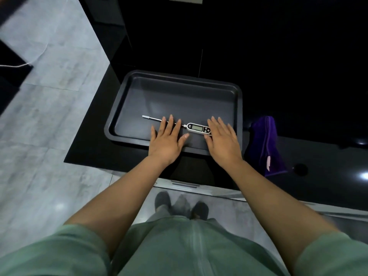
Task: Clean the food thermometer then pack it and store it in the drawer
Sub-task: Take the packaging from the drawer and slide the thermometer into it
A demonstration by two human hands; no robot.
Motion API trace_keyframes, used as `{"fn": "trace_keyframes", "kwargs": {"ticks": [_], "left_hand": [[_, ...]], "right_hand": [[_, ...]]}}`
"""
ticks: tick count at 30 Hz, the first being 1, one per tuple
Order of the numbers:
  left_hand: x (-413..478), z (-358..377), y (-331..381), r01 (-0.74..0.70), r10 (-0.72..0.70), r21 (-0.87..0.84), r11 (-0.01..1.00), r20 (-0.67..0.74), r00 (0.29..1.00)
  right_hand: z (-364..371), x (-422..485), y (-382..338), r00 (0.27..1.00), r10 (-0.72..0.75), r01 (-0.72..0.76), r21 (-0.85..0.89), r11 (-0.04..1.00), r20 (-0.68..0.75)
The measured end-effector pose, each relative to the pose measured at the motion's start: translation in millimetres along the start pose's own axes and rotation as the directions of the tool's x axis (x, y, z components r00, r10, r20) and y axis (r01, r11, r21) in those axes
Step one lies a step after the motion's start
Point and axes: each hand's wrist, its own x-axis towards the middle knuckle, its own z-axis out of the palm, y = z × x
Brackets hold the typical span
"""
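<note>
A food thermometer (197,128) with a white body, a small display and a long metal probe lies in a dark grey tray (175,90) on the black counter. The probe points left and ends in a white tip cap. My left hand (167,139) is flat with its fingers spread, over the near part of the tray, its fingertips across the probe. My right hand (223,140) is also flat and spread, just right of the thermometer's body, its thumb near the body's end. Neither hand holds anything.
A purple cloth (265,144) lies crumpled on the counter right of the tray. Black cabinets rise behind the tray. Grey tiled floor (49,116) lies to the left and below, with my feet visible. The counter's front edge runs just below my wrists.
</note>
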Motion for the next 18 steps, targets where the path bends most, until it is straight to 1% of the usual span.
{"fn": "trace_keyframes", "kwargs": {"ticks": [5, 9, 18], "left_hand": [[-20, 9, 4, 0.05, -0.049, 0.039, 0.998, -0.014, 0.999], [-39, 13, 3, 0.049, -0.048, 0.024, 0.999, -0.042, 0.998], [-90, 27, -19, -0.024, 0.025, 0.011, 1.0, -0.101, 0.995]], "right_hand": [[0, -21, 5, 0.999, 0.022, -0.021, 0.035, 0.999, -0.03], [2, -44, 2, 0.999, 0.04, -0.039, 0.035, 0.999, -0.033], [11, -112, -22, 0.98, 0.175, -0.177, -0.015, 0.984, -0.099]]}}
